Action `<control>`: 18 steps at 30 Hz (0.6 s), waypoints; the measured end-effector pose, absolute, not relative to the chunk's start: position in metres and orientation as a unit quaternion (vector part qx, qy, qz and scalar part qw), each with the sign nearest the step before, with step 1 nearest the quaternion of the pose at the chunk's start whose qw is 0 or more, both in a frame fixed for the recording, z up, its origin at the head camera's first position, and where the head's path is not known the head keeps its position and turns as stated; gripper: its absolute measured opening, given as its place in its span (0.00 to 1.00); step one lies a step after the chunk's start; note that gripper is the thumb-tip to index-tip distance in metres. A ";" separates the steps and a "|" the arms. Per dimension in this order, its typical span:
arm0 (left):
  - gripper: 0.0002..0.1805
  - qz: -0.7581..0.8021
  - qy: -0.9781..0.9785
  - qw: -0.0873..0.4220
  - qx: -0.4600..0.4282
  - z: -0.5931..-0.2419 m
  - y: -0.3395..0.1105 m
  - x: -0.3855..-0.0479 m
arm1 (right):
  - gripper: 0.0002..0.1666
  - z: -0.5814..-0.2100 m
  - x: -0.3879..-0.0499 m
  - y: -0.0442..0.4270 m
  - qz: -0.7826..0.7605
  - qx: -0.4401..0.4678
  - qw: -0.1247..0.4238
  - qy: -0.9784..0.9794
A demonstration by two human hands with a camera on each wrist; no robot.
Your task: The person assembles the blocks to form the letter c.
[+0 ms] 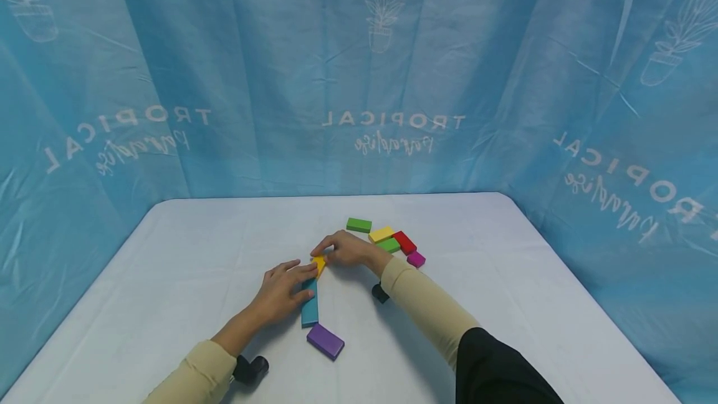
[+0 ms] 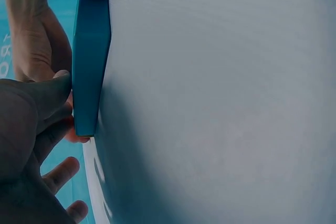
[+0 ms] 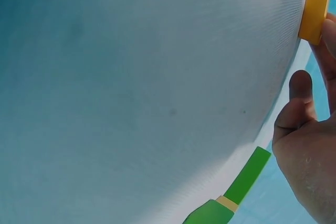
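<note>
A blue rectangular block [image 1: 310, 313] lies flat on the table, its near end touching the corner of a purple block [image 1: 325, 341]. My left hand [image 1: 280, 292] rests over the blue block, thumb on its top and fingers reaching toward the yellow block [image 1: 320, 265] at its far end. In the left wrist view, the thumb and fingertips touch the blue block [image 2: 90, 66]. My right hand [image 1: 349, 248] pinches that yellow block from its far side. The right wrist view shows fingers at the yellow block [image 3: 316, 9], partly cut off by the frame edge.
Beyond the right hand lie a green block [image 1: 359, 225], a yellow block [image 1: 381, 234], another green block [image 1: 389, 245], a red block [image 1: 404, 242] and a magenta block [image 1: 416, 259]. A white cloth covers the table [image 1: 224, 248]; a blue printed curtain [image 1: 280, 80] surrounds it.
</note>
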State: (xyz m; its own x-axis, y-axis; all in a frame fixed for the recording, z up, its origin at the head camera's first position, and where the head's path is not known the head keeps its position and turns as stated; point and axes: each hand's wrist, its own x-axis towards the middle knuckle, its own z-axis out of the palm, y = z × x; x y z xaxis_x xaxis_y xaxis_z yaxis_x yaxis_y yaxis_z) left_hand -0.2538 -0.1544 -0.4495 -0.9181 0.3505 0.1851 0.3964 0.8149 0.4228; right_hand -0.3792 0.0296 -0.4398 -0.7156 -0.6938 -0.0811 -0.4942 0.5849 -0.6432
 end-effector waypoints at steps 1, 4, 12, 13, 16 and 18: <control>0.25 -0.233 -0.951 0.049 -0.196 -0.449 -0.155 -0.254 | 0.21 -0.440 -0.379 0.029 -0.304 -0.342 0.163 0.874; 0.25 -0.231 -0.952 0.048 -0.195 -0.449 -0.155 -0.253 | 0.20 -0.439 -0.378 0.029 -0.305 -0.341 0.162 0.874; 0.24 -0.230 -0.952 0.048 -0.194 -0.450 -0.154 -0.252 | 0.18 -0.440 -0.379 0.031 -0.305 -0.332 0.150 0.880; 0.24 -0.230 -0.952 0.048 -0.195 -0.450 -0.154 -0.252 | 0.17 -0.439 -0.379 0.032 -0.309 -0.330 0.147 0.880; 0.24 -0.230 -0.952 0.048 -0.197 -0.450 -0.155 -0.252 | 0.16 -0.437 -0.380 0.035 -0.321 -0.328 0.130 0.879; 0.24 -0.231 -0.951 0.049 -0.198 -0.448 -0.155 -0.252 | 0.16 -0.432 -0.379 0.039 -0.338 -0.321 0.120 0.877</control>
State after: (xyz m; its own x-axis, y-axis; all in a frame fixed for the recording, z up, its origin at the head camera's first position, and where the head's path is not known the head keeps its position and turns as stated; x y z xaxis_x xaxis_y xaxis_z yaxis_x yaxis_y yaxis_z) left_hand -0.2523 -0.1555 -0.4480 -0.9166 0.3545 0.1846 0.3997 0.8149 0.4197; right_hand -0.3794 0.0391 -0.4315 -0.7659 -0.6429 0.0065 -0.4813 0.5666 -0.6688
